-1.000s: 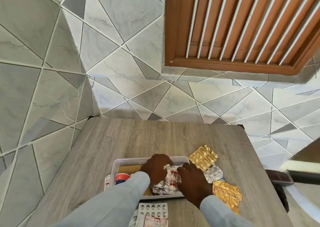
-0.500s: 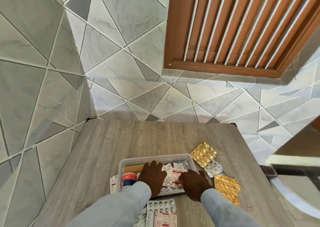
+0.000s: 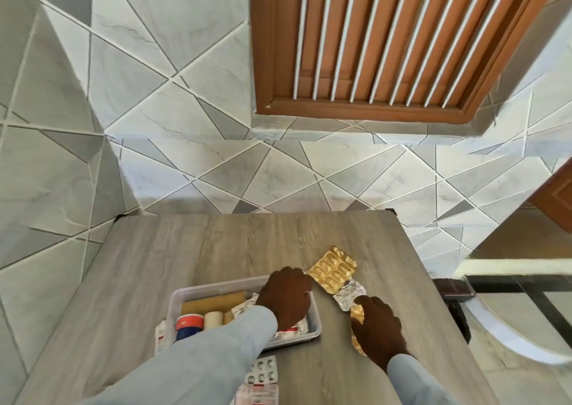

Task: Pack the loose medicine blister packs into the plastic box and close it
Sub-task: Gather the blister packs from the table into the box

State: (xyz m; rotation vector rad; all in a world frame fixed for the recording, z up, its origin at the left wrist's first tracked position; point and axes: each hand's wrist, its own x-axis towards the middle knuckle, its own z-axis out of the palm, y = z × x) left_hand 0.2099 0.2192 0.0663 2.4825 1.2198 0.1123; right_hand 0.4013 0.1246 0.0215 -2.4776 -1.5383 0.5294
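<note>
A clear plastic box [image 3: 216,287] sits open on the wooden table [image 3: 185,249]. It holds a tan roll, a red-and-blue capped jar [image 3: 189,322] and white-and-red blister packs [image 3: 294,332]. My left hand [image 3: 286,296] lies palm down over the packs at the box's far right corner, with its fingertips hidden. Right of the box, my right hand [image 3: 379,327] curls over a gold blister pack [image 3: 357,313]. A silver pack [image 3: 349,293] and another gold pack [image 3: 334,270] lie just beyond it. A white pill pack [image 3: 263,372] and a pink one [image 3: 260,397] lie near me.
A flat white-and-red pack [image 3: 160,338] lies against the box's left side. The table stands in a corner of grey tiled walls, with a brown louvred window [image 3: 387,48] above. A dark piece of furniture [image 3: 455,290] stands past the table's right edge.
My right hand has left the box and moved right onto the gold blister pack. My left hand has shifted toward the box's far right corner. The camera has tilted slightly.
</note>
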